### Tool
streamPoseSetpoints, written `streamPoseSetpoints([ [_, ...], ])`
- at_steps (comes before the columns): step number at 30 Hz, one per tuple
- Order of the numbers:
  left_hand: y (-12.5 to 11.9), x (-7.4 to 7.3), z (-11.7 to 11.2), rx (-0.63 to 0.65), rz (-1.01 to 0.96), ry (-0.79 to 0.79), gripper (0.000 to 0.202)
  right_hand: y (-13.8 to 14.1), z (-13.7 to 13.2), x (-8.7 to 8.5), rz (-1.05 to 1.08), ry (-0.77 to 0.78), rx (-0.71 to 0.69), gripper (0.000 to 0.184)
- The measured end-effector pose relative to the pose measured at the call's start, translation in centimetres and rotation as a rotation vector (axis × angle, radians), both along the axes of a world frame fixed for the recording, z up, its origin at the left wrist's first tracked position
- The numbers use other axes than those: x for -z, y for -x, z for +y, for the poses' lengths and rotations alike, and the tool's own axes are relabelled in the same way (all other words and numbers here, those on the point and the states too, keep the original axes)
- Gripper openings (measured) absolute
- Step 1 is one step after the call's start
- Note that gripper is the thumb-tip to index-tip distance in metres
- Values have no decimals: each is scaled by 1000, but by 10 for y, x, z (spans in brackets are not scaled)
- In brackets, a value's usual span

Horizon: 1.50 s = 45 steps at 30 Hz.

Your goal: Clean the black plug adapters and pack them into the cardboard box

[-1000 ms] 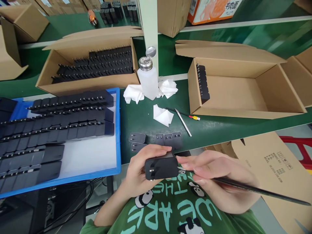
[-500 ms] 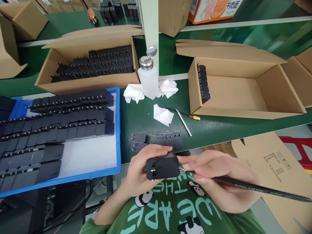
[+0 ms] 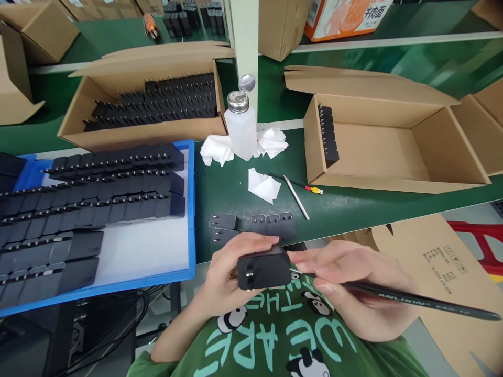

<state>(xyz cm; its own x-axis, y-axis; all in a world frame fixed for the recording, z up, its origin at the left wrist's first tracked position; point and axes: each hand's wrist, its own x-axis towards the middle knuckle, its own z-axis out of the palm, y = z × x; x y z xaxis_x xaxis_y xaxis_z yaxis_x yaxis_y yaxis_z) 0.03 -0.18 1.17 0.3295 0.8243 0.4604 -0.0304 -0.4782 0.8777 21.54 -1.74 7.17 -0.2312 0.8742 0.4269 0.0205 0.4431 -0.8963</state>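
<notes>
A black adapter (image 3: 267,269) sits in the grasp of the person's left hand (image 3: 230,267), in front of the green shirt (image 3: 271,340). The fingers lie along its upper edge and the rest of the hand wraps its left end, while its metal prongs show on the face turned toward the camera. The right hand (image 3: 353,285) pinches a slim black tool (image 3: 432,302) near its pale tip, which points at the adapter's right end; whether the tip touches it cannot be told. The lettered shaft runs out past the right hand to its right.

Just beyond the left hand, two loose adapters (image 3: 223,221) and a row of three adapters (image 3: 273,225) lie on the green bench (image 3: 223,191). Farther ahead of the hands are a silver pen-like tool (image 3: 296,198), a folded white wipe (image 3: 262,186), a cable with a yellow plug (image 3: 316,190) and a white bottle (image 3: 241,131) with its metal lid raised. To the left of the left hand, a blue-rimmed tray (image 3: 191,209) carries rows of adapters. Beyond the right hand stands an open carton (image 3: 377,144) with adapters along its left wall.
</notes>
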Motion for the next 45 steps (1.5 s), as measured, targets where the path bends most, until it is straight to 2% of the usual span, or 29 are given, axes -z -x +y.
streamPoseSetpoints([
  [5,1,1,0,-26,13,-8,49,0,-1,1,13,2,15,30],
  [28,2,3,-2,-4,-9,-5,50,3,-3,1,32,41,38,25],
  [39,4,3,-5,-11,29,-7,53,7,-12,12,71,100,126,33],
  [45,5,6,-6,-7,11,-5,53,8,-12,13,72,89,111,36],
])
